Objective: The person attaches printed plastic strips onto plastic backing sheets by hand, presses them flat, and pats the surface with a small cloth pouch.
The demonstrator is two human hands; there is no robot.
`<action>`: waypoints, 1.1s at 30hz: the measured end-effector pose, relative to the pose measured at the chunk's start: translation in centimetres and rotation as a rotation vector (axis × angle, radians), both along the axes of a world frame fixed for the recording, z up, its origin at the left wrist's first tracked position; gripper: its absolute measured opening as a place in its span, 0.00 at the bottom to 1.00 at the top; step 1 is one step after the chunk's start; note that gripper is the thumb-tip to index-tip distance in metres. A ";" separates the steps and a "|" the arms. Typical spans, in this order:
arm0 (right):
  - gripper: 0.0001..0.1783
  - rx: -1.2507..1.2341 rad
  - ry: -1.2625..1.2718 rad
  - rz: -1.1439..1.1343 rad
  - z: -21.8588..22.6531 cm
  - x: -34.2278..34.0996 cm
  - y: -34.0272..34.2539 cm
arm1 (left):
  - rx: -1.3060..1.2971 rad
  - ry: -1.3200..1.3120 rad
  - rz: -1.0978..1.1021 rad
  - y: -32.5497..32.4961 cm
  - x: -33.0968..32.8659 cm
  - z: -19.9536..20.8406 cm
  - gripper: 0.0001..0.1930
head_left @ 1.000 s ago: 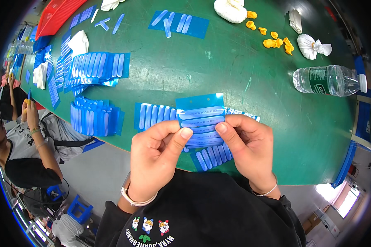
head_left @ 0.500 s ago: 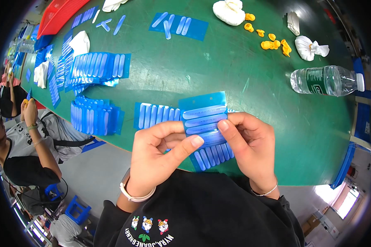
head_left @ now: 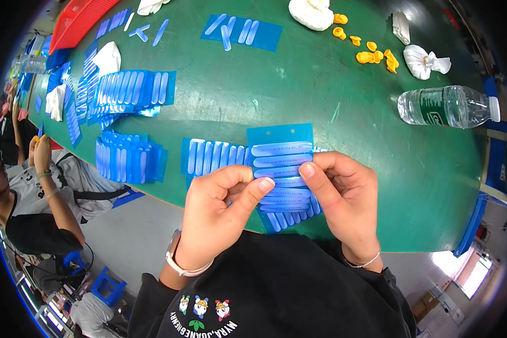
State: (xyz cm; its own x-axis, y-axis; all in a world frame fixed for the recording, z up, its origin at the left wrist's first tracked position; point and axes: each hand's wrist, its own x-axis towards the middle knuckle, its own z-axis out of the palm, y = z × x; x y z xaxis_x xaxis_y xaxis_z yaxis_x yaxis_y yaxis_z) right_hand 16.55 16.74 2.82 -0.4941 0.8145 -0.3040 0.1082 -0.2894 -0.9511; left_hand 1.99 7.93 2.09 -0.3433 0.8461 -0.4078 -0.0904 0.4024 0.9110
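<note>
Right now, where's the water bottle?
Head view: the water bottle lies on its side at the right edge of the green table, just below the white tied bag and up-right of the right hand.

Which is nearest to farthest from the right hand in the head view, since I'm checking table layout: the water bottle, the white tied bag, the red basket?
1. Water bottle: lying on its side, up and to the right of the right hand.
2. White tied bag: just beyond the bottle, far right.
3. Red basket: far top-left corner.

Likely a factory: long green worktable point(head_left: 332, 101) (stacked blue cards point(head_left: 128, 158)).
</note>
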 end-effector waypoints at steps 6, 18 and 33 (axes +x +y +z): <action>0.03 -0.170 0.142 0.005 -0.7 0.9 0.0 | 0.093 -0.261 0.149 0.7 1.6 -0.6 0.09; 0.16 -0.365 0.180 0.160 0.0 2.7 0.6 | 0.100 -0.131 -0.320 0.2 -2.4 0.8 0.09; 0.23 -0.304 0.277 0.090 0.9 1.3 0.3 | 0.277 -0.398 0.249 -0.2 2.5 -1.0 0.04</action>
